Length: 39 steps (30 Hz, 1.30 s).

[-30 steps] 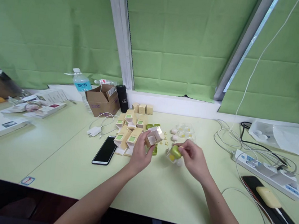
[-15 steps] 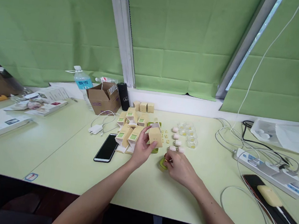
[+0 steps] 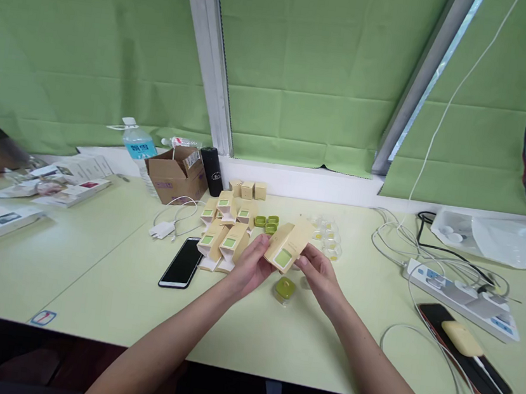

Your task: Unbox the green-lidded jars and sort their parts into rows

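Note:
Between my two hands is a small tan cardboard box (image 3: pixel 286 248) with a green label window, tilted above the table. My left hand (image 3: pixel 253 266) grips its left side, and my right hand (image 3: pixel 319 274) holds its right edge with the fingertips. Just below the box, a small clear container with a green lid (image 3: pixel 286 287) stands on the table. Several green lids (image 3: pixel 267 223) lie behind my left hand. To their left are several tan boxes (image 3: pixel 223 237) with green windows. Clear round containers (image 3: pixel 330 236) sit behind my right hand, partly hidden by the held box.
A dark phone (image 3: pixel 181 264) lies left of the boxes, by a white charger (image 3: pixel 162 230). Behind stand a brown carton (image 3: pixel 176 177), a black cylinder (image 3: pixel 212 171) and a water bottle (image 3: pixel 138 146). At right are a power strip (image 3: pixel 464 300), loose cables and another phone (image 3: pixel 465 349).
My right hand has let go of the green-lidded container and moved up to the tan box. The box has turned, showing its green window, and both hands now hold it.

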Each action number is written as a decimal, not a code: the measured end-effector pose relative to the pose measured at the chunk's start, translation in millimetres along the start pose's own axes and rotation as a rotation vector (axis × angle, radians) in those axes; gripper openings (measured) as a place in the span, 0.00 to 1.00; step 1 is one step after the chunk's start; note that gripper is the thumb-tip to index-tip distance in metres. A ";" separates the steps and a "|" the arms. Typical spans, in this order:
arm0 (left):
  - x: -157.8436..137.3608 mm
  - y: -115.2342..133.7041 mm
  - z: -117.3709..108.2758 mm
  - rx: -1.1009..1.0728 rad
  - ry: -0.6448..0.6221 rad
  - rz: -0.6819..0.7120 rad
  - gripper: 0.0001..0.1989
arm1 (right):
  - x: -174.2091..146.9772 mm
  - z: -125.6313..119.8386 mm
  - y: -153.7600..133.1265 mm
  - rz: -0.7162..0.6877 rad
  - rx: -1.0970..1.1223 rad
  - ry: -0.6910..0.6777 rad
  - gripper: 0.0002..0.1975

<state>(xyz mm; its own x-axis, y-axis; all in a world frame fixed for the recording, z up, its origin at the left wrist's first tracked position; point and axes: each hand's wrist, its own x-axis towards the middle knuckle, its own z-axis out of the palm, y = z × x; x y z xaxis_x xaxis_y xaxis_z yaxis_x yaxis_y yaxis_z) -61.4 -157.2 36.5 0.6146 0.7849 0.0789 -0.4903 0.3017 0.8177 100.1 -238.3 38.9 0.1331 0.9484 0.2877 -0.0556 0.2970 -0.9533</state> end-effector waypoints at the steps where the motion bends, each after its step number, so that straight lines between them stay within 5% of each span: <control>1: 0.3 1.2 4.2 -0.009 0.000 -0.006 0.20 | -0.4 1.3 -1.1 0.012 0.038 -0.019 0.28; 8: 8.3 -4.9 18.4 0.123 -0.055 -0.005 0.23 | 1.1 1.9 1.1 0.055 0.220 0.003 0.25; 16: -2.8 -17.7 2.9 0.562 -0.141 0.377 0.26 | 5.4 -0.3 9.2 0.080 0.290 0.164 0.25; 32: -2.6 -32.3 2.5 0.518 -0.082 0.361 0.26 | 7.6 0.8 22.5 0.089 0.122 0.274 0.29; 39: -8.9 -34.0 2.7 0.593 -0.125 0.355 0.28 | 7.3 -3.7 14.1 0.153 0.290 0.262 0.26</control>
<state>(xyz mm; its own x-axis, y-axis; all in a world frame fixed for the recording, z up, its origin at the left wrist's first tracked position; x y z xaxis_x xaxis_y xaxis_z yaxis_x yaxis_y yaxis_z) -48.5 -175.9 9.6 0.5633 0.7025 0.4349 -0.2765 -0.3358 0.9005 103.9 -227.6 27.2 0.3464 0.9350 0.0759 -0.3655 0.2090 -0.9070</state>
